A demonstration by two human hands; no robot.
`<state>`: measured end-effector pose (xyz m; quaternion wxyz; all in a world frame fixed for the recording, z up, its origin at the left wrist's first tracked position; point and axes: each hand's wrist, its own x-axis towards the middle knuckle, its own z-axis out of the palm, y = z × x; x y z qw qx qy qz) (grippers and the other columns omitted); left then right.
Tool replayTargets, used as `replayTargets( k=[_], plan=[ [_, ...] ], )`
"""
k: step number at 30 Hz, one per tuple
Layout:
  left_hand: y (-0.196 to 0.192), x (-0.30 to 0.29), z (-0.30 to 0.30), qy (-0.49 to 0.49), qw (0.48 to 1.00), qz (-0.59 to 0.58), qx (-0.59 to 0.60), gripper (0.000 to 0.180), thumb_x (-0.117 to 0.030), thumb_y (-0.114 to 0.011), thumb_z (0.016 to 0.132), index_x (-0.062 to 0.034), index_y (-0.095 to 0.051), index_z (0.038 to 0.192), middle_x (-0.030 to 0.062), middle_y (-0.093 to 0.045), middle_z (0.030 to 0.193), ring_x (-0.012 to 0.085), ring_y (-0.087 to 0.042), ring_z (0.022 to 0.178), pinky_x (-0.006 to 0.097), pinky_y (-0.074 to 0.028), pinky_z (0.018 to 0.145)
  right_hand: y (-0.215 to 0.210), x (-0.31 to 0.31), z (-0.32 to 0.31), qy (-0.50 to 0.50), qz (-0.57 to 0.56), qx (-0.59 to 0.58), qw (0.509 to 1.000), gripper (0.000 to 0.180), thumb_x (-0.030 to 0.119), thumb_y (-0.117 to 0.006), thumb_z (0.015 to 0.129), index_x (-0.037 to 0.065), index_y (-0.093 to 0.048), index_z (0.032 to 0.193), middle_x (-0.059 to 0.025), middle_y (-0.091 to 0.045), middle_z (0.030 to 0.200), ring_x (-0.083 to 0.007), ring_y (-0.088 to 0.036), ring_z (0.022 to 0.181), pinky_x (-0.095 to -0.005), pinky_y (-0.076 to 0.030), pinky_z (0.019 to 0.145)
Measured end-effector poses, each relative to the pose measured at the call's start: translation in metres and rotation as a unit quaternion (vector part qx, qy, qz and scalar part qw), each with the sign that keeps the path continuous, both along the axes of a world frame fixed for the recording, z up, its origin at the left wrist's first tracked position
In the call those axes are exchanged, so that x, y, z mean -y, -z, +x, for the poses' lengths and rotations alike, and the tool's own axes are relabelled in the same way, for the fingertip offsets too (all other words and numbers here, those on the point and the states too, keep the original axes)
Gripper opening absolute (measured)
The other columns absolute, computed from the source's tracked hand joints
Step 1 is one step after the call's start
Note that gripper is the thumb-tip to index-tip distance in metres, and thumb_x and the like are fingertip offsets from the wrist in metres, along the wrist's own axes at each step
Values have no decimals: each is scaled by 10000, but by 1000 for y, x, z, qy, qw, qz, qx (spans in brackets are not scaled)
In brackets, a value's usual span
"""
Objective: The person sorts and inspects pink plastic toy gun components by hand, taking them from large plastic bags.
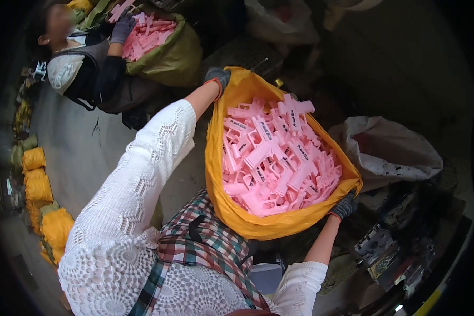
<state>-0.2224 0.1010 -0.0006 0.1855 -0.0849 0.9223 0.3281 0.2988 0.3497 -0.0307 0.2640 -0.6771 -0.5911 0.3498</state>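
The yellow sack (231, 210) stands open in the middle of the view, heaped with pink plastic parts (276, 155); the left hand (217, 78), in a dark glove, curls its fingers tight over the far rim of the sack, pinching the cloth; the right hand (344, 206), gloved alike, clamps the near right edge of the rim, fingers pressed together on the fabric; the sack's mouth stretches between the two grips, the pink parts lying inside, clear of both hands. A white bag (389, 150) slumps just beside the sack on the right; at upper left another person's gloved hand (122, 29) rests among pink parts in a green sack (176, 58); yellow bundles (45, 205) line the floor at the left.
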Motion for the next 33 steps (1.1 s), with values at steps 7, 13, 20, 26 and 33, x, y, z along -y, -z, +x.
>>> replayTargets(
  k=[7, 13, 20, 26, 33],
  plan=[
    [-55, -82, 34, 215, 958, -138, -127, 478, -471, -481, 830, -37, -666, 911, 202, -633, 940, 350, -611, 899, 402, -473, 780, -11, 16, -9, -5, 44, 19, 999, 370, 215, -566, 877, -92, -560, 1082, -223, -614, 1061, -313, -589, 917, -344, -446, 817],
    [-4, -104, -7, 106, 988, -99, -61, 444, -432, -438, 866, -73, -626, 1046, 151, -630, 1037, 296, -604, 947, 380, -462, 798, -27, 34, 13, -39, 53, 91, 994, 349, 163, -558, 871, -96, -541, 1105, -225, -604, 1079, -291, -579, 912, -339, -443, 814],
    [-52, -125, 67, 392, 861, 315, 77, 382, -344, -557, 876, -30, -590, 1091, 93, -626, 975, 187, -571, 878, 307, -430, 817, -79, 73, 53, 22, 53, -4, 998, 299, 93, -547, 864, -79, -527, 1106, -142, -598, 952, -214, -538, 841, -307, -449, 784],
    [-130, -30, 97, 186, 708, 614, 297, 309, -143, -494, 892, -42, -517, 1183, 80, -557, 1157, 189, -543, 1058, 318, -430, 938, -91, 101, 69, 54, 132, -9, 990, 214, 49, -546, 841, -65, -574, 1021, -128, -596, 892, -203, -525, 800, -313, -444, 750],
    [-161, 141, 133, 78, 856, 505, 76, 272, -163, -619, 849, -35, -572, 1084, 43, -601, 1038, 136, -558, 968, 274, -423, 889, -85, 115, 59, 149, 49, -281, 947, 247, 95, -569, 866, -30, -548, 1078, -126, -583, 1016, -210, -544, 922, -329, -441, 850]
  ],
)
